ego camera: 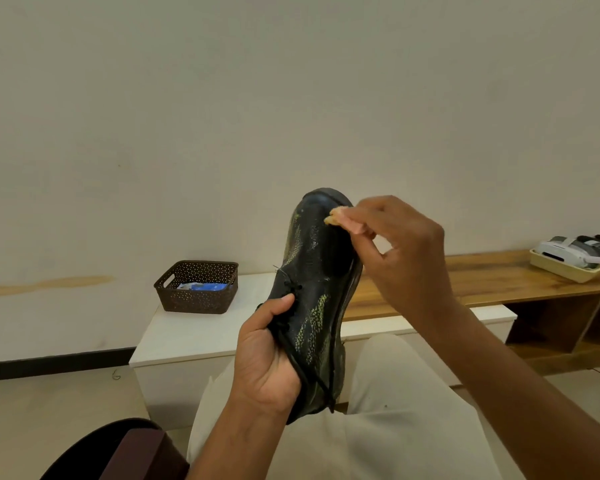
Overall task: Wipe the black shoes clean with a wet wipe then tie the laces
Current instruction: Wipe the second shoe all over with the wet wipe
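A black shoe (317, 282) with green flecks is held up in front of me, toe pointing up and away. My left hand (267, 355) grips it at the opening, thumb by the lace holes, and loose black laces (309, 372) hang past the palm. My right hand (399, 251) pinches a small crumpled wet wipe (336, 216) and presses it against the toe area on the shoe's right side. The shoe's surface looks wet and glossy. Only this one shoe is in view.
A dark brown perforated basket (196, 285) holding a blue-and-white pack stands on the low white cabinet (187, 337) ahead. A wooden bench (499, 282) runs right, carrying a cream tray (568, 268) with white devices. My knees in light trousers are below the shoe.
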`<state>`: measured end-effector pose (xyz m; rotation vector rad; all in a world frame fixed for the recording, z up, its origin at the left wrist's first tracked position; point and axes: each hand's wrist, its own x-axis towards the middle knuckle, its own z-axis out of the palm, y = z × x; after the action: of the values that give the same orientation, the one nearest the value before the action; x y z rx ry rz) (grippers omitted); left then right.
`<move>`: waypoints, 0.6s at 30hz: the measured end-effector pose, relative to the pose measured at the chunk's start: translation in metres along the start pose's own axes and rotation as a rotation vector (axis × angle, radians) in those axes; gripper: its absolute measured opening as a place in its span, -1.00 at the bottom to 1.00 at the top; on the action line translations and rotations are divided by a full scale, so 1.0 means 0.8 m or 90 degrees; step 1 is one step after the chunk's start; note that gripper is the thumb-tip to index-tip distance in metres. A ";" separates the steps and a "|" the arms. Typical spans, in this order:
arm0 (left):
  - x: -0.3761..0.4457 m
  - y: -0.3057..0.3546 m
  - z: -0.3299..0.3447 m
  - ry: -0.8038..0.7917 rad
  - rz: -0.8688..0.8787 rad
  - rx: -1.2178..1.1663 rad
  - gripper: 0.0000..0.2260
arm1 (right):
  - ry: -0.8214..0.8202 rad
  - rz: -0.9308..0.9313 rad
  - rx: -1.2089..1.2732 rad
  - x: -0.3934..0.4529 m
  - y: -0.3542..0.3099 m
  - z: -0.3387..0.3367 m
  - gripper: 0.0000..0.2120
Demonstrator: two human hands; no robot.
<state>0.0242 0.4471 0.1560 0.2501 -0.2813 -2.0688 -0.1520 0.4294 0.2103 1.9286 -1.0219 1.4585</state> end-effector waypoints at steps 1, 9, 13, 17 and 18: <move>0.001 0.003 -0.002 -0.001 0.004 -0.002 -0.63 | -0.024 -0.016 0.016 -0.007 -0.004 0.003 -0.87; 0.005 0.001 -0.009 -0.001 -0.011 -0.012 -0.74 | -0.016 0.037 -0.039 -0.016 0.013 -0.001 -0.87; 0.002 0.000 -0.010 -0.006 -0.023 -0.022 -0.76 | -0.023 -0.011 0.015 -0.015 -0.007 0.005 -0.86; 0.002 0.006 -0.012 -0.010 -0.021 -0.033 -0.74 | -0.078 -0.038 0.008 -0.049 -0.010 0.005 -0.83; 0.003 0.006 -0.013 -0.004 -0.021 -0.033 -0.75 | -0.068 -0.025 -0.007 -0.051 -0.004 0.003 -0.83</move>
<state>0.0297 0.4414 0.1473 0.2179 -0.2284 -2.1073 -0.1537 0.4400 0.1709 2.0260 -1.0311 1.3389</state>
